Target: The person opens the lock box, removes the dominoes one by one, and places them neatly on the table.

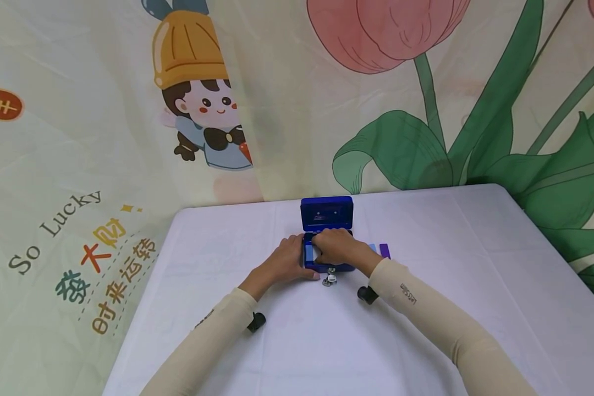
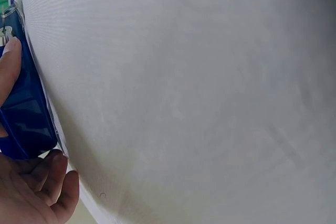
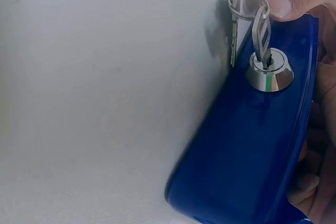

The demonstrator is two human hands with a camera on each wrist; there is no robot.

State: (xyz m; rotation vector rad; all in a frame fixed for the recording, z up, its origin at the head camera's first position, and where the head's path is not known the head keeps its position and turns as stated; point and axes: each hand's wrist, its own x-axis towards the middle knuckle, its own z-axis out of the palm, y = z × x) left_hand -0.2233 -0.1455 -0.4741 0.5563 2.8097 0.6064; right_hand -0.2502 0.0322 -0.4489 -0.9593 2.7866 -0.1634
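Note:
A blue metal lock box (image 1: 326,213) stands with its lid raised. Its silver lock (image 3: 270,72) has a key in it, with a ring and a second key (image 3: 234,30) hanging from it. My left hand (image 1: 289,258) grips the box's left end, thumb along the front (image 2: 10,69) and fingers curled at the side. Over the open box, my right hand (image 1: 335,246) reaches down inside, its fingers bent past the front rim. I cannot tell whether they hold anything. Beside them in the box, a light blue piece (image 1: 309,252) shows.
A purple strip (image 1: 384,251) and a light blue one (image 1: 373,247) lie on the white table (image 1: 302,341), right of the box and partly behind my right wrist. A printed cloth (image 1: 287,110) hangs behind the table's back edge.

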